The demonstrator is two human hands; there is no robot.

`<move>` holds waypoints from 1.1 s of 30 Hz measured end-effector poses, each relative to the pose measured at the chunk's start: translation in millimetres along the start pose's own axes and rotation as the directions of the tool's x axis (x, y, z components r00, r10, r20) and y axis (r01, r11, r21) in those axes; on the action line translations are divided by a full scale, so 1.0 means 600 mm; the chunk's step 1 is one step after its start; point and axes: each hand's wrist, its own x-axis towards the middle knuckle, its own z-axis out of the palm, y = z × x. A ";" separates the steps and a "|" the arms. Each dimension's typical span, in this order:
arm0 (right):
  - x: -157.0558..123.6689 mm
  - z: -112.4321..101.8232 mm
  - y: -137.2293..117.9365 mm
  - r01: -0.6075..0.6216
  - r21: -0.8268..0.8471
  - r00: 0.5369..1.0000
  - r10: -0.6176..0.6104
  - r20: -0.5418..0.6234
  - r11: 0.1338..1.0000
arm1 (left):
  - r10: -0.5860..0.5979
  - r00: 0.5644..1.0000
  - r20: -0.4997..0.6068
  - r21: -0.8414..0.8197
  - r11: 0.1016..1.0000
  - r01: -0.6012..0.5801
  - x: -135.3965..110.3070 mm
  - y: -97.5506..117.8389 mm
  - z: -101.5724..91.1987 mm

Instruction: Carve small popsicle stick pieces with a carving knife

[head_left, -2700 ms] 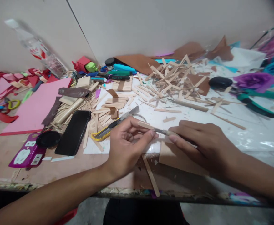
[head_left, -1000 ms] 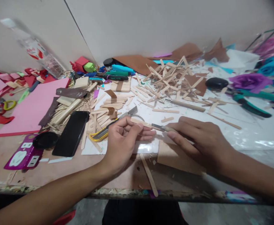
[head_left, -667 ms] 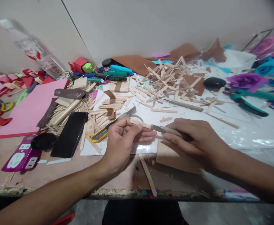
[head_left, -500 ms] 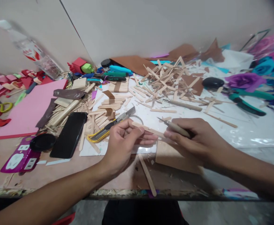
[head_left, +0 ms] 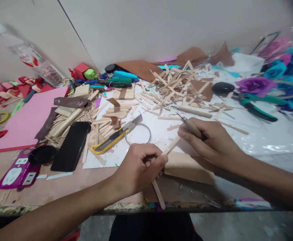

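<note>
My left hand (head_left: 142, 167) is closed, pinching one end of a popsicle stick (head_left: 172, 144) between thumb and fingers. My right hand (head_left: 211, 142) grips a thin pointed tool with a wooden handle (head_left: 193, 128), its metal tip pointing up and left. The far end of the stick meets my right thumb and fingertips. Beneath the hands lies a brown rectangular piece (head_left: 190, 167). Another popsicle stick (head_left: 159, 195) lies at the table's front edge, partly covered by my left hand. Left of the hands rest a yellow utility knife (head_left: 111, 138) and a clear ring (head_left: 150, 132).
A heap of popsicle sticks (head_left: 175, 83) lies at the back, with a similar wooden-handled tool (head_left: 195, 111) before it. Green-handled pliers (head_left: 258, 110) sit at right beside paper flowers (head_left: 257, 86). A black phone (head_left: 71, 146), pink sheet (head_left: 33, 117) and bottle (head_left: 29, 55) are at left.
My left hand has turned over and lowered, its fingers curling in around the stick. The stick now slants up toward my right hand, which still holds the pointed tool. The view shifted slightly.
</note>
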 end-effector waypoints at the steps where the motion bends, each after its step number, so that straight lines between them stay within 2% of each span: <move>1: -0.001 0.000 0.000 0.016 -0.021 1.000 -0.016 -0.004 1.000 | 0.047 0.999 -0.008 0.073 0.996 -0.046 -0.001 0.000 -0.001; 2: -0.002 0.000 0.000 0.023 -0.037 1.000 -0.023 -0.008 0.999 | 0.069 0.997 -0.020 0.110 0.992 -0.066 -0.001 -0.001 -0.002; 4: -0.004 -0.001 -0.001 0.016 -0.049 1.000 -0.017 -0.008 0.999 | 0.025 0.999 -0.033 0.048 0.999 -0.023 0.001 -0.002 -0.002; 7: -0.006 -0.003 -0.003 -0.021 -0.047 1.000 0.021 0.005 0.999 | -0.111 0.994 -0.007 -0.230 0.967 0.106 0.005 -0.003 0.002; 9: -0.007 -0.005 -0.004 -0.033 -0.053 0.999 0.033 0.008 0.998 | -0.154 0.988 -0.017 -0.377 0.916 0.136 0.007 0.000 0.004; 11: -0.008 -0.005 -0.004 0.004 -0.087 1.000 -0.002 0.026 0.996 | -0.183 0.982 -0.051 -0.475 0.869 0.138 0.010 0.005 0.005; 13: -0.011 -0.002 -0.002 0.092 -0.167 0.994 -0.081 0.069 0.982 | -0.206 0.974 -0.089 -0.527 0.840 0.129 0.012 0.010 0.005; 16: -0.017 0.006 0.001 0.212 -0.296 0.974 -0.177 0.138 0.931 | -0.188 0.973 -0.132 -0.522 0.848 0.093 0.013 0.012 0.004; 19: -0.024 0.014 0.004 0.259 -0.360 0.963 -0.209 0.172 0.896 | -0.152 0.976 -0.156 -0.491 0.869 0.056 0.011 0.009 0.005; 26: -0.030 0.019 0.000 0.203 -0.395 0.962 -0.108 0.250 0.896 | -0.135 0.984 -0.116 -0.473 0.879 0.064 0.008 0.006 0.008; 30: -0.031 0.023 0.000 0.181 -0.411 0.965 -0.081 0.249 0.893 | -0.123 0.986 -0.114 -0.462 0.885 0.057 0.008 0.005 0.010; 33: -0.032 0.025 -0.003 0.192 -0.396 0.970 -0.112 0.217 0.898 | -0.125 0.983 -0.132 -0.436 0.898 0.055 0.007 0.004 0.013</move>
